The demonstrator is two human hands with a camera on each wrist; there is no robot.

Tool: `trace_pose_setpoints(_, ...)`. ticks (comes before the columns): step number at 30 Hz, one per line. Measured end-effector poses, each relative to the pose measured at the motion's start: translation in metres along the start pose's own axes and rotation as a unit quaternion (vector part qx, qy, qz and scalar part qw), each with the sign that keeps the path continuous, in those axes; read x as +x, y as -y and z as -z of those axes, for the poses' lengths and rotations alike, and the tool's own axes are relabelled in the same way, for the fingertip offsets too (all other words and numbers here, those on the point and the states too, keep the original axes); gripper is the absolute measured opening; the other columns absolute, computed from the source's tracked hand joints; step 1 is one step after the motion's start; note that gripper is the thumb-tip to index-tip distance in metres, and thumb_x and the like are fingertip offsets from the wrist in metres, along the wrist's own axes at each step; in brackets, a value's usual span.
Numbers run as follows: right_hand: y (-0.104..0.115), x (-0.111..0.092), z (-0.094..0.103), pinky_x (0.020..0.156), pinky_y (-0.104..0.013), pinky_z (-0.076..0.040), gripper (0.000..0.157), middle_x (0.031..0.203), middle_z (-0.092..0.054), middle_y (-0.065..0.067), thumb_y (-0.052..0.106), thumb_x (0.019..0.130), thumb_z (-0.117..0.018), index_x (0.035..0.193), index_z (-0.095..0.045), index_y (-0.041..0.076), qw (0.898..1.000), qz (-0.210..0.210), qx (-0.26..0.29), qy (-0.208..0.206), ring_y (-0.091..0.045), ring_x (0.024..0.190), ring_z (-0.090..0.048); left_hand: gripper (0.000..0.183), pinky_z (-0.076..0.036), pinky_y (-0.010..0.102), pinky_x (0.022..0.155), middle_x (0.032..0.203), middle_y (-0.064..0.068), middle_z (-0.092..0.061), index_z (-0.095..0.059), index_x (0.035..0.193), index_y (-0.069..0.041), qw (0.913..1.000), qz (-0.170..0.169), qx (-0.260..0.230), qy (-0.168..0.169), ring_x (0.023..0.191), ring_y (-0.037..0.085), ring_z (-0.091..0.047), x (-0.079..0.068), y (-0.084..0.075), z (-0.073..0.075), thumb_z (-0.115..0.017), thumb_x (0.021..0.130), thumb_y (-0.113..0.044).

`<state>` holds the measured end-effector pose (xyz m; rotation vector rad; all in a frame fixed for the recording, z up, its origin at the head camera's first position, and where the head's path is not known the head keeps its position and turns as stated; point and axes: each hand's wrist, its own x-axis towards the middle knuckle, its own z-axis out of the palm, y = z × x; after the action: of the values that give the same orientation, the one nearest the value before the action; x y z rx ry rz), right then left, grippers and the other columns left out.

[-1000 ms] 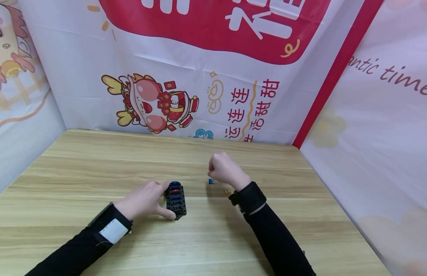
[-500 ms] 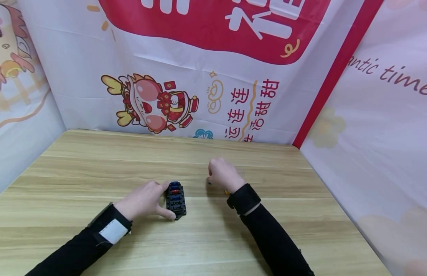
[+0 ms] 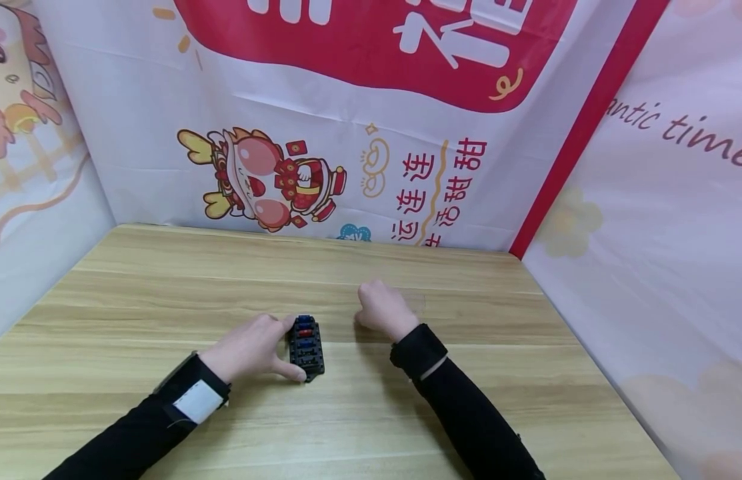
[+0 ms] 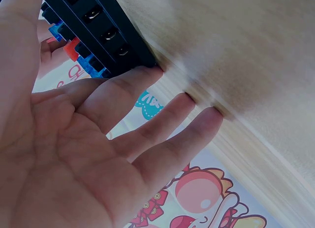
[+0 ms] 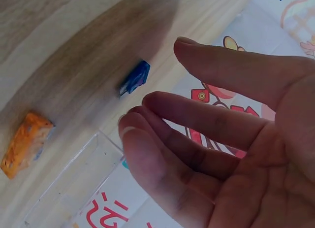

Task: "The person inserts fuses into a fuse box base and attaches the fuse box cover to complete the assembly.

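My left hand (image 3: 257,350) holds a black fuse block (image 3: 307,350) by its two ends, thumb at the near end and forefinger at the far end. Blue and red blade fuses sit in its far slots. In the left wrist view the other fingertips (image 4: 214,114) rest on the table beside the block (image 4: 106,33). My right hand (image 3: 384,312) is low over the table, right of the block. The right wrist view shows its thumb and forefinger apart, close to a loose blue fuse (image 5: 135,79). An orange fuse (image 5: 27,144) lies nearby; the head view hides both.
A clear plastic case (image 5: 74,179) lies beside the loose fuses, faintly visible past the right hand in the head view. The wood-grain table (image 3: 167,280) ends at a printed cloth backdrop (image 3: 359,73), with more cloth at both sides.
My right hand has moved nearer and slightly left, down over the loose blue fuse, covering both loose fuses in the head view. The left hand and the block have stayed put.
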<state>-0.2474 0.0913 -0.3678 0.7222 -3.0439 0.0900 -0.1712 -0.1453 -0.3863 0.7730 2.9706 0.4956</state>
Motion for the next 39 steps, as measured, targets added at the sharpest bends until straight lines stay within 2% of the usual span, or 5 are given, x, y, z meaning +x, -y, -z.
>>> trace_pose_setpoints(4, 0.0008, 0.0005, -0.0019, 0.044, -0.024, -0.033, 0.019, 0.061, -0.044, 0.002, 0.008, 0.076, -0.069, 0.066, -0.054, 0.011, 1.0, -0.005, 0.0, 0.004, -0.011, 0.05, -0.041, 0.106, -0.045, 0.04, 0.084, 0.111, 0.019, -0.062, -0.051, 0.131, 0.007, 1.0, -0.005, 0.002, 0.0, 0.097, 0.022, -0.059, 0.0003, 0.0006, -0.0006, -0.075, 0.059, -0.067)
trace_pose_setpoints(12, 0.0025, 0.0014, -0.0053, 0.045, -0.026, -0.031, 0.024, 0.061, -0.04, 0.002, 0.005, 0.075, -0.064, 0.061, -0.046, 0.012, 1.0, 0.003, -0.015, 0.0, -0.013, 0.052, -0.038, 0.105, -0.045, 0.04, 0.084, 0.111, 0.019, -0.062, -0.05, 0.131, 0.007, 1.0, -0.005, 0.0, -0.001, 0.096, 0.022, -0.059, 0.0006, 0.0013, -0.0004, -0.075, 0.059, -0.066)
trace_pose_setpoints(22, 0.0019, 0.0011, -0.0078, 0.045, -0.026, -0.032, 0.011, 0.064, -0.046, 0.001, 0.005, 0.077, -0.064, 0.07, -0.056, 0.01, 1.0, 0.008, -0.027, 0.009, -0.013, 0.054, -0.04, 0.107, -0.045, 0.04, 0.085, 0.113, 0.019, -0.061, -0.05, 0.132, 0.006, 1.0, 0.0, 0.0, 0.001, 0.096, 0.021, -0.058, 0.0008, 0.0006, -0.0009, -0.075, 0.059, -0.067)
trace_pose_setpoints(30, 0.0019, 0.0002, -0.0101, 0.045, -0.025, -0.035, 0.012, 0.064, -0.051, 0.001, 0.007, 0.08, -0.065, 0.072, -0.057, 0.011, 0.999, 0.008, -0.048, 0.003, -0.012, 0.052, -0.044, 0.106, -0.046, 0.039, 0.083, 0.112, 0.02, -0.061, -0.05, 0.132, 0.008, 1.0, -0.001, -0.003, 0.003, 0.092, 0.018, -0.057, 0.0026, -0.0013, 0.0005, -0.075, 0.06, -0.066)
trace_pose_setpoints(39, 0.0, -0.0009, -0.009, 0.046, -0.026, -0.038, 0.008, 0.067, -0.053, 0.001, 0.007, 0.08, -0.067, 0.076, -0.059, 0.01, 0.999, 0.017, -0.034, -0.009, -0.012, 0.056, -0.046, 0.109, -0.045, 0.036, 0.075, 0.106, 0.016, -0.062, -0.048, 0.133, 0.008, 0.9999, 0.003, -0.005, 0.014, 0.081, 0.016, -0.052, 0.0031, -0.0016, 0.0009, -0.074, 0.059, -0.067)
